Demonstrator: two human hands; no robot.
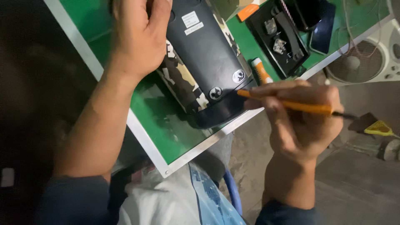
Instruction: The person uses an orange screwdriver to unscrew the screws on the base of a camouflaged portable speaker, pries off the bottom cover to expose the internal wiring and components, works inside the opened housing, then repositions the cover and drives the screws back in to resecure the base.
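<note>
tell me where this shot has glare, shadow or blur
Head view: glare on the green table by the black device; deep shadow fills the left side; the right hand with the orange tool looks slightly soft; the left hand is sharp.

two hands (pixel 137 37), one black camouflage-sided device (pixel 204 62), one orange-handled tool (pixel 291 104), one orange glue tube (pixel 261 71), one black tray (pixel 277 37), one fan (pixel 354 62)

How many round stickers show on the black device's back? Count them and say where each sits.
2. One round sticker sits near the black device's right edge; the other lies lower left, near the orange tool tip. More may be hidden under the left hand.
</note>
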